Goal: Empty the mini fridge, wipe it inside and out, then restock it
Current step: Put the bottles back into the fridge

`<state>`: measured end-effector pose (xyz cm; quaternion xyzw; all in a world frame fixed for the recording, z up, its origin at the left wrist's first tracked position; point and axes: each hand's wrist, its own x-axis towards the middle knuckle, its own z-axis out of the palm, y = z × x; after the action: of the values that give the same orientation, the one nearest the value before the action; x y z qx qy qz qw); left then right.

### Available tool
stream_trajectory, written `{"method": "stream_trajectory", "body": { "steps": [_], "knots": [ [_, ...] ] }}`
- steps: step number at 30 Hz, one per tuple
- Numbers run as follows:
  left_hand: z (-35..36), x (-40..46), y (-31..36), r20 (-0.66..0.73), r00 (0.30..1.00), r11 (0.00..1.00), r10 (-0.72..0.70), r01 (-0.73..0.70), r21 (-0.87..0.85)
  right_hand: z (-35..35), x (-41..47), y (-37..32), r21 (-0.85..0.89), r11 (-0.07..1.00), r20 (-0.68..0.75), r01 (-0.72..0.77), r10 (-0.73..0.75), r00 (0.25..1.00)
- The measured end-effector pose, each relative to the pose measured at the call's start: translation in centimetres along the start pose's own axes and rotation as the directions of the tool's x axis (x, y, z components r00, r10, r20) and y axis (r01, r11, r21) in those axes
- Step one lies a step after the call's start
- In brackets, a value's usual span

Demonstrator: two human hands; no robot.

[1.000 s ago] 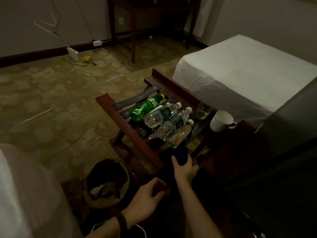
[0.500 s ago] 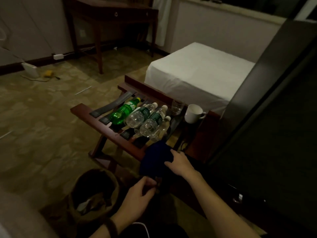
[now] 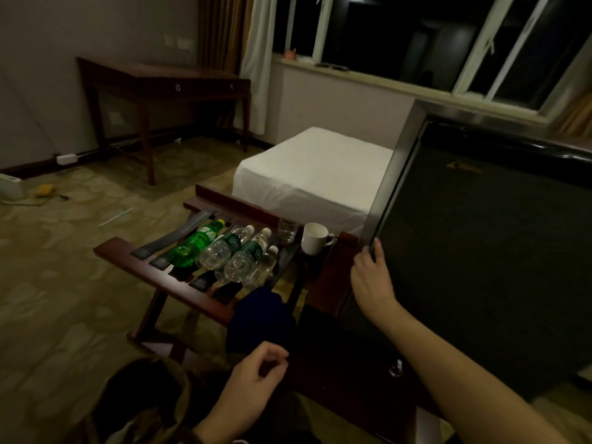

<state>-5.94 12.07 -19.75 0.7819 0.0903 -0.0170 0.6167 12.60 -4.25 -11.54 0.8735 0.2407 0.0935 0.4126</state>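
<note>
Right hand (image 3: 371,277) has left the blue cloth (image 3: 261,318) and now grips the mini fridge (image 3: 480,251) door's left edge. Cloth lies at its 8 o'clock, nearer left hand (image 3: 253,376), loosely curled, empty.

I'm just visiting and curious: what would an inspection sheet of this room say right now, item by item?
Surface: wooden luggage rack with dark straps, on patterned carpet.
Job's things: mini fridge door, dark, edge held; green bottle and three clear water bottles lying side by side on the rack; dark blue cloth draped at the rack's near end.
Clutter: glass and white mug beside the bottles; bin at bottom left.
Hands: right hand grips the door's edge; left hand loosely curled, apparently holding nothing.
Cables: power strip and cords along the far wall.
Surroundings: white bed, wooden desk, dark window.
</note>
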Motion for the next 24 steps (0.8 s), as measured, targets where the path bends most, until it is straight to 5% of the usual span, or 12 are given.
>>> {"method": "stream_trajectory", "body": {
  "steps": [15, 24],
  "knots": [
    [1.5, -0.2, 7.3, -0.103, 0.973, 0.977, 0.204, -0.210, -0.048, -0.9, -1.0, 0.0, -0.084, 0.996, 0.049, 0.011, -0.006, 0.999],
    [1.8, -1.0, 8.5, -0.156, 0.957, 0.961, 0.244, -0.260, -0.091, -1.5, -6.5, -2.1, -0.008, 0.994, -0.114, 0.108, -0.109, 0.988]
  ]
}}
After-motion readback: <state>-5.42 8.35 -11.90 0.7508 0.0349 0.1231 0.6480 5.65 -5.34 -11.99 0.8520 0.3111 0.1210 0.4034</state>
